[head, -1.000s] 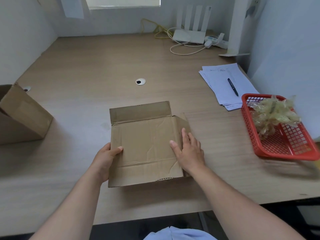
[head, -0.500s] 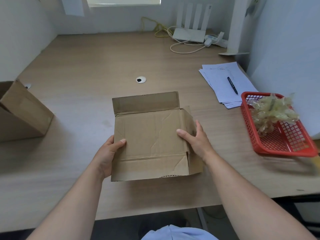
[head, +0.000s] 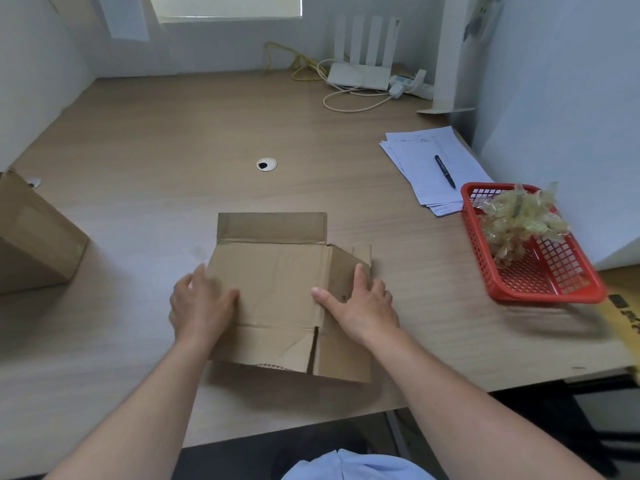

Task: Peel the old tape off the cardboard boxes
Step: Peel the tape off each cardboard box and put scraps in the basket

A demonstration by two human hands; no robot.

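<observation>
A brown cardboard box (head: 277, 271) sits near the front edge of the wooden desk, pushed into a three-dimensional shape, with its far flap standing up and its near end open toward me. My left hand (head: 201, 306) holds its left side, thumb on the top face. My right hand (head: 363, 306) lies over the right top edge, thumb on the top face and fingers flat on the side panel. No tape shows on the faces I can see. A second cardboard box (head: 34, 244) stands at the far left.
A red plastic basket (head: 540, 296) on the right holds a wad of peeled tape (head: 519, 220). Behind it lie papers (head: 422, 157) with a pen (head: 445, 171). A router (head: 360, 76) and cables sit at the back. A yellow package (head: 623, 317) pokes in at the right edge.
The box was lying flat under both hands, then was lifted, and has swung open into a box shape. My right hand has moved from its top face onto its right side.
</observation>
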